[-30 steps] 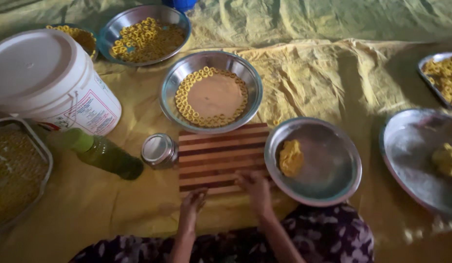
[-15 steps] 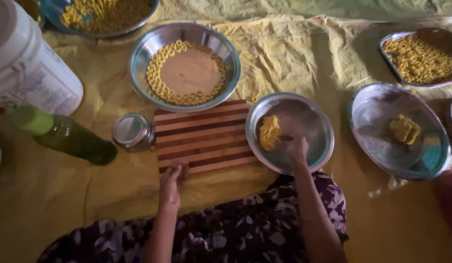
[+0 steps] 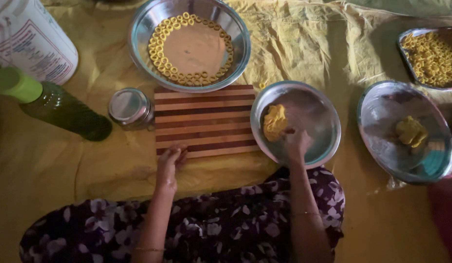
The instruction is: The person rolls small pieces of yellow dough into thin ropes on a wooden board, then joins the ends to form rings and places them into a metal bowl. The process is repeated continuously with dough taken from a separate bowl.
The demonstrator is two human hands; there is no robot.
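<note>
While the left hand stays flat on the striped wooden board, the right hand has reached the yellow dough lump in the round steel plate, fingers pinching it.

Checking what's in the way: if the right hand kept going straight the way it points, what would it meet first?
Most likely the yellow dough lump in the steel plate; the right hand already reaches it.

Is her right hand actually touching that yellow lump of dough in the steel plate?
Touching. The head view shows the right hand inside the steel plate, its fingertips pressed against the lower edge of the yellow dough lump, with no gap visible between them.
</note>
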